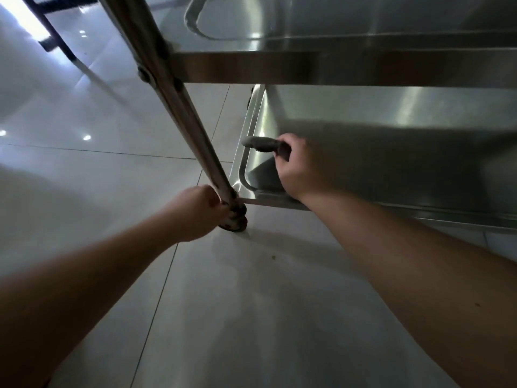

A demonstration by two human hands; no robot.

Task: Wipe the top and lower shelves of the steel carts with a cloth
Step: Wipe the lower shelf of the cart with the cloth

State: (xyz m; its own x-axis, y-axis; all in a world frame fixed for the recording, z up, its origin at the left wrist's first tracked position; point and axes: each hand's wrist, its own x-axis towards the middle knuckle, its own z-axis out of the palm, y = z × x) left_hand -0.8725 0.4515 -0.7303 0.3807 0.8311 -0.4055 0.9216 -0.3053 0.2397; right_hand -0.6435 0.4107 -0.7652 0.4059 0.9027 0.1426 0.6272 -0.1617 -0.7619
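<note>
Two bare forearms reach in from the bottom corners, no sleeve, watch or ring showing on either; the left hand [200, 211] and right hand [300, 169] are ungloved, and a small dark speck, perhaps a mole, marks the right forearm

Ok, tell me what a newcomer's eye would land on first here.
First, the right hand holding a dark cloth against the near-left corner of the steel cart's lower shelf. Next, the left hand gripping the foot of the cart's upright post, which slants across the frame. Above them sits the upper shelf, over a glossy tiled floor.
</note>
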